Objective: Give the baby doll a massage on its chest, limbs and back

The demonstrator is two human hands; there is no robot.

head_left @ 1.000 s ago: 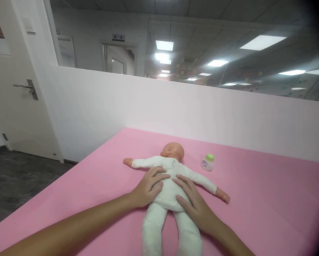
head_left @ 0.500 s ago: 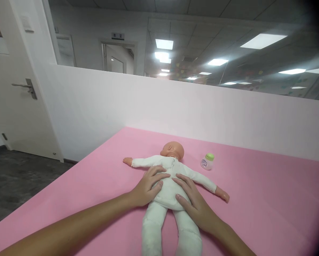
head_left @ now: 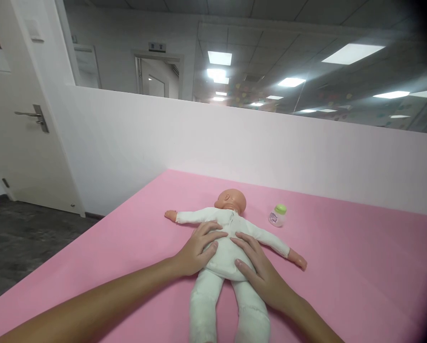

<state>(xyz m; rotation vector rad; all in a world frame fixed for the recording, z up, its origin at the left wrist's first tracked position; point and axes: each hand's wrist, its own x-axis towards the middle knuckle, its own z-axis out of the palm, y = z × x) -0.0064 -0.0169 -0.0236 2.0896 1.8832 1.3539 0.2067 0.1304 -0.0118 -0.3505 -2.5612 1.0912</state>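
A baby doll [head_left: 225, 259] with a white cloth body lies stretched out on the pink tabletop [head_left: 135, 238], its head turned to the left and its arms spread. The seam at its neck and the turned head suggest it is face down. My left hand [head_left: 199, 248] rests on the left side of the doll's back, fingers extended. On the right side of its back lies my right hand [head_left: 258, 269], fingers spread and flat. Neither hand grips anything. A small jar [head_left: 278, 216] with a green lid stands beyond the doll's right-hand arm, apart from both hands.
Behind the table runs a low white wall [head_left: 213, 143] with glass above it. A closed door [head_left: 24, 128] with a metal handle is at the left. Dark grey floor [head_left: 20, 252] shows past the table's left edge.
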